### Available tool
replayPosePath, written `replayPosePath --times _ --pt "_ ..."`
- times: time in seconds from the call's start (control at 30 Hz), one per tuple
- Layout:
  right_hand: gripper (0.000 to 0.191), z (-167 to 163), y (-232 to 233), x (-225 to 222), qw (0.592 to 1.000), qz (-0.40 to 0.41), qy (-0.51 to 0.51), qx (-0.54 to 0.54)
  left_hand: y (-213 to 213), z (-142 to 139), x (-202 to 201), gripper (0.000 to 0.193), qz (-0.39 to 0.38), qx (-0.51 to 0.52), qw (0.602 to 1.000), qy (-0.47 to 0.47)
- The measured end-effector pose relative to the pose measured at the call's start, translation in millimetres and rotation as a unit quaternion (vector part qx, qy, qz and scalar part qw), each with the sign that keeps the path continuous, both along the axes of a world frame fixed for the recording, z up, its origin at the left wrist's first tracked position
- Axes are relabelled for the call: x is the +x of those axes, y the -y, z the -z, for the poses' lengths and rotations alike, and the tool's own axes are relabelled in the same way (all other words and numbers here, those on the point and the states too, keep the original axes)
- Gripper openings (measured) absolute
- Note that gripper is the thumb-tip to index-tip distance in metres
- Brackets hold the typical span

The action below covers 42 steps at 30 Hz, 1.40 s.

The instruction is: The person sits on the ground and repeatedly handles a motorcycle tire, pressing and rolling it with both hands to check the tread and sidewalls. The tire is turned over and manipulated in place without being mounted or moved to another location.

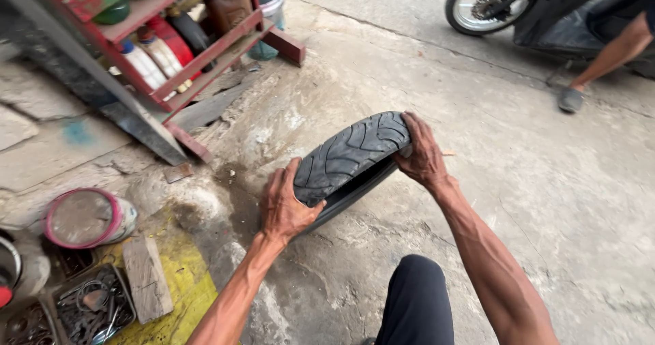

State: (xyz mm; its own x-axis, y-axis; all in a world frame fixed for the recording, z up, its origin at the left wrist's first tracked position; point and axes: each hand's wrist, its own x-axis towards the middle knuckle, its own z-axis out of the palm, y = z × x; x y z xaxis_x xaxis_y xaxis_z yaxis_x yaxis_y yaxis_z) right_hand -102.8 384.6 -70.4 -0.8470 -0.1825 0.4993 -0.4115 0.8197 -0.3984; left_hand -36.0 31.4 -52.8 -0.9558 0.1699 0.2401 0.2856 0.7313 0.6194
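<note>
A black motorcycle tyre point(351, 153) with a grooved tread stands on edge on the concrete ground in the middle of the view. My left hand point(283, 205) grips its near end, fingers curled over the tread. My right hand point(421, 155) holds the far end, thumb on the tread and fingers wrapped under the rim edge. My dark-trousered knee point(416, 297) is below the tyre.
A red metal rack point(198, 58) with oil bottles stands at the upper left. A pink-rimmed tin point(85, 217), a wooden block point(147, 277) and trays of small metal parts point(89, 311) lie at the lower left. Another person's leg point(604, 58) and a motorbike wheel point(484, 4) are at the top right.
</note>
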Motion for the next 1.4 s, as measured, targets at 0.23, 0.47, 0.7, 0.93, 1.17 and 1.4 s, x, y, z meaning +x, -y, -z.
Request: replayPosePath --times 0.23,0.47,0.7,0.93,1.17,1.4 --pt "0.089 43.4 52.0 46.2 0.995 0.031 -0.029 -0.086 16.2 -42.7 16.8 0.101 0.007 -0.096 0.995 -0.033" --pt "0.062 0.6 85.1 72.3 0.991 -0.02 -0.101 -0.088 29.0 -39.0 23.0 0.103 -0.016 -0.086 0.996 -0.01" --pt "0.067 -16.9 97.7 70.7 0.995 -0.04 -0.043 -0.086 28.5 -37.2 22.3 0.106 -0.027 -0.099 0.995 0.012" --pt "0.065 -25.3 84.8 47.7 0.997 -0.07 -0.026 0.006 28.5 -39.1 17.2 0.103 -0.03 -0.086 0.996 0.003" --pt "0.06 -24.0 72.9 38.3 0.995 -0.1 0.002 0.003 23.9 -39.1 11.9 0.103 -0.024 -0.101 0.995 0.01" --pt "0.06 -12.5 64.3 40.2 0.995 -0.097 -0.017 0.015 19.6 -36.3 9.4 0.105 -0.016 -0.109 0.994 0.01"
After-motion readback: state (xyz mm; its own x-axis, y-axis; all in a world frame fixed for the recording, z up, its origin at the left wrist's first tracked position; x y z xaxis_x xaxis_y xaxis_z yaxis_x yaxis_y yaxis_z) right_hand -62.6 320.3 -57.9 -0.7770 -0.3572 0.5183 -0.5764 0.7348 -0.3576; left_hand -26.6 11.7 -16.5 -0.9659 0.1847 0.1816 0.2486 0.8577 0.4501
